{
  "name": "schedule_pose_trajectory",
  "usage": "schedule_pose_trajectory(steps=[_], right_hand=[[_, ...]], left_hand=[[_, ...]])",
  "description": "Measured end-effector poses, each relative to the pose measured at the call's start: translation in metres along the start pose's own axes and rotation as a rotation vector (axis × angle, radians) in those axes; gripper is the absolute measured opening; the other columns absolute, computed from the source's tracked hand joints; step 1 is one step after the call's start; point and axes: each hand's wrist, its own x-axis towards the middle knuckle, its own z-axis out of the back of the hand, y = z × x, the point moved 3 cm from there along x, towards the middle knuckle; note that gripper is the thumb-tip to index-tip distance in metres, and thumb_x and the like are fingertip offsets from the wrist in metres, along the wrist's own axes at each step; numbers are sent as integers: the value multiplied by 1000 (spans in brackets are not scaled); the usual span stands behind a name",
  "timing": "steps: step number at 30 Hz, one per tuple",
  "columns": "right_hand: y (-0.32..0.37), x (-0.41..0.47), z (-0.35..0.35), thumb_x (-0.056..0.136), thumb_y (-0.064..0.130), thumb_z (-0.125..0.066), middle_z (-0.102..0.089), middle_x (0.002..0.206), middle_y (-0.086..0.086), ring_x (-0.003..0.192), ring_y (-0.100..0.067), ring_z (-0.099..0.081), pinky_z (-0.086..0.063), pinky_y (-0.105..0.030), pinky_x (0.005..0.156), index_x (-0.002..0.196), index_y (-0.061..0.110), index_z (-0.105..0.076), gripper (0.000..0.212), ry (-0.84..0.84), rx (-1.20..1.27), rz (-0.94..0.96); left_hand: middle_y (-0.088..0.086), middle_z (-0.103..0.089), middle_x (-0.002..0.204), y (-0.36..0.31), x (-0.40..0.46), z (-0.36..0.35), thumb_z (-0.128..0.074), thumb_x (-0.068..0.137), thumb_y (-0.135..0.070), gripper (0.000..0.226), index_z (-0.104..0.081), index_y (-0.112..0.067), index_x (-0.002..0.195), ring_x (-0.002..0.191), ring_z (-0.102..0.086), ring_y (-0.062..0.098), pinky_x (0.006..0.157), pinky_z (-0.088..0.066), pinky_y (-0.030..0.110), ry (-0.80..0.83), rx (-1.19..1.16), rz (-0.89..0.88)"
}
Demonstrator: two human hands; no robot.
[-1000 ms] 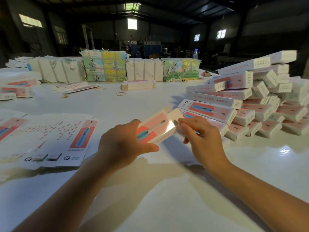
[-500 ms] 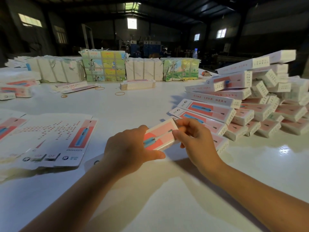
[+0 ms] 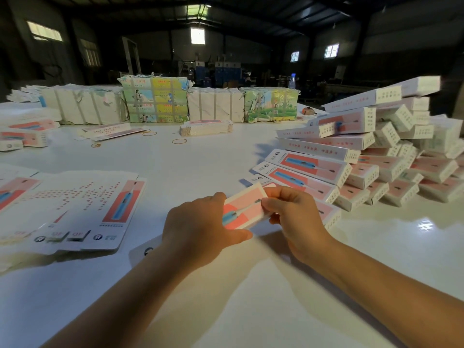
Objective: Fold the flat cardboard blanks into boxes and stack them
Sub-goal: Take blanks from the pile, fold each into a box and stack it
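A pink and white box (image 3: pixel 244 208) printed with a blue toothbrush sits between both hands, low over the white table (image 3: pixel 251 297). My left hand (image 3: pixel 200 229) grips its near end, thumb underneath. My right hand (image 3: pixel 293 217) pinches its far end with curled fingers. Just right of them lies the pile of folded boxes (image 3: pixel 364 156), several layers high. A stack of flat blanks (image 3: pixel 82 209) lies to the left of my left hand.
Wrapped bundles of cardboard (image 3: pixel 155 102) line the table's far side, with a short stack of blanks (image 3: pixel 206 128) and rubber bands (image 3: pixel 179 141) in front. More boxes (image 3: pixel 25 134) lie at the far left. A water bottle (image 3: pixel 291 81) stands behind.
The end flap that stood open a second ago is now closed. Both hands have brought the box lower and nearer to the table, beside the pile.
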Motion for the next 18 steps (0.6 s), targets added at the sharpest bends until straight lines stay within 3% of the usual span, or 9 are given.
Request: schedule_pose_trajectory(steps=[3, 5, 7, 9, 11, 13, 15, 18], right_hand=[[1, -1, 0, 89, 0, -55, -69, 73, 2, 64, -6, -60, -46, -14, 57, 80, 11, -70, 20, 44, -110, 47], [9, -1, 3, 86, 6, -64, -65, 91, 10, 82, -5, -59, -46, -16, 70, 97, 17, -68, 17, -27, -240, 237], [13, 3, 9, 79, 14, -74, -48, 115, 9, 104, -5, -49, -46, -20, 84, 130, 26, -49, 58, -162, -316, 312], [8, 6, 11, 74, 15, -78, -50, 120, 7, 107, -12, -54, -50, -28, 82, 136, 32, -37, 76, -117, -39, 83], [1, 3, -2, 71, 11, -73, -69, 103, -1, 90, -22, -68, -57, -34, 66, 118, 21, -54, 52, 123, 415, -230], [-3, 2, -9, 73, 5, -67, -73, 88, -11, 78, -25, -72, -60, -35, 63, 100, 10, -64, 27, 215, 621, -358], [-3, 5, -6, 83, 1, -60, -73, 88, -11, 81, -25, -71, -60, -37, 73, 96, 8, -66, 16, 172, 477, -195], [8, 1, 2, 95, 20, -53, -71, 81, -6, 78, -19, -67, -55, -39, 77, 86, 14, -65, 17, 78, -390, 349]], left_hand=[[-12, -59, 116, 1, 0, 0, -51, 71, -76, 63, -42, -31, 114, 79, -50, 8, 61, -43, 18, 11, -18, -3], [-10, -60, 113, 4, 0, 2, -52, 72, -74, 57, -43, -30, 108, 85, -57, 11, 71, -50, 25, 13, -91, 20], [-8, -62, 109, 8, 0, 6, -53, 73, -72, 50, -41, -31, 99, 88, -60, 15, 76, -53, 31, -10, -172, 42], [-9, -62, 109, 9, -1, 9, -53, 73, -71, 47, -39, -33, 96, 87, -60, 15, 75, -52, 30, -20, -199, 46], [-11, -60, 111, 6, -2, 8, -54, 72, -73, 51, -41, -34, 102, 84, -58, 12, 67, -49, 24, -11, -185, 32], [-13, -59, 113, 1, -3, 5, -55, 71, -74, 57, -43, -33, 110, 87, -57, 11, 66, -48, 22, -2, -200, 7], [-13, -58, 115, -1, -3, 4, -57, 72, -70, 57, -44, -32, 114, 93, -58, 12, 75, -51, 27, -7, -262, -7], [-13, -58, 114, -1, -5, 5, -56, 73, -69, 58, -44, -31, 115, 92, -58, 12, 76, -51, 26, -40, -241, -26]])
